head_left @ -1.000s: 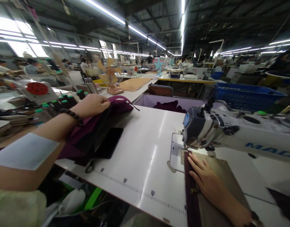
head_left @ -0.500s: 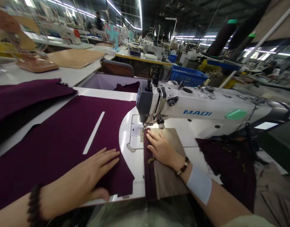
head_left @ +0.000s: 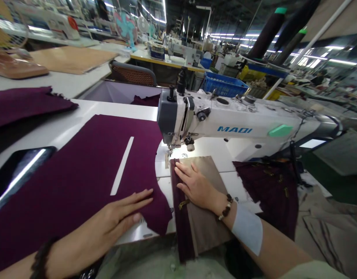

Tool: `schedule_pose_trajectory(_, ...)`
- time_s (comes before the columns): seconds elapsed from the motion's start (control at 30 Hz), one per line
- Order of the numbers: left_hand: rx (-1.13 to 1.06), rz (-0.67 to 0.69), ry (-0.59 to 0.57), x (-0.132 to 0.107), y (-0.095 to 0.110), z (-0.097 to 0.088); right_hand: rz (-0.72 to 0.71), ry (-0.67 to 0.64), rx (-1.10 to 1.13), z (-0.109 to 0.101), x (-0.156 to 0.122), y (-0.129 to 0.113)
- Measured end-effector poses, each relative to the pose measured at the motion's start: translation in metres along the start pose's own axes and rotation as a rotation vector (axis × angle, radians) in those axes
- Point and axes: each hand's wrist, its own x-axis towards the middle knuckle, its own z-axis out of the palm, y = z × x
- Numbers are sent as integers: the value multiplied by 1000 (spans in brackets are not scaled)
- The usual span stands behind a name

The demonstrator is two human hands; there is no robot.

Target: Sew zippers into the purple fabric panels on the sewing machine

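Observation:
My left hand lies flat with fingers stretched on a purple fabric panel, near its right edge. A narrow white slit or strip shows in that panel; I cannot tell which. My right hand rests flat, fingers extended, on a beige fabric piece with a dark purple zipper along its left edge. A brass-coloured zipper pull shows beside the fingers. Just beyond the fingertips is the presser foot of a white sewing machine. The zipper's far end lies slightly in front of it.
A dark phone lies at the left, below more purple fabric. On the right are dark purple pieces with zipper pulls and beige fabric. Behind the machine stands a blue basket.
The purple panel has slid right under my left hand, over the machine bed, uncovering the phone. The beige piece and zipper have come slightly towards me with my right hand. The view has shifted.

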Motion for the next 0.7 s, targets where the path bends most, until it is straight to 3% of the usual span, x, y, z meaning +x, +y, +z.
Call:
schedule_pose_trajectory(0.13,-129,-17,-30,44,34,-23,-30,-13,25,-1,-1,3)
schedule_pose_trajectory(0.3,-158,17,-17,80,51,-22,-87,43,50,16,-6,15)
schedule_pose_trajectory(0.47,-184,3,-20,84,54,-25,-97,89,40,32,-6,20)
schedule_pose_trajectory(0.6,-267,-9,-9,73,53,-38,-84,95,66,19,-4,12)
schedule_pose_trajectory(0.7,-338,-126,84,64,45,-49,-29,76,79,7,-2,5)
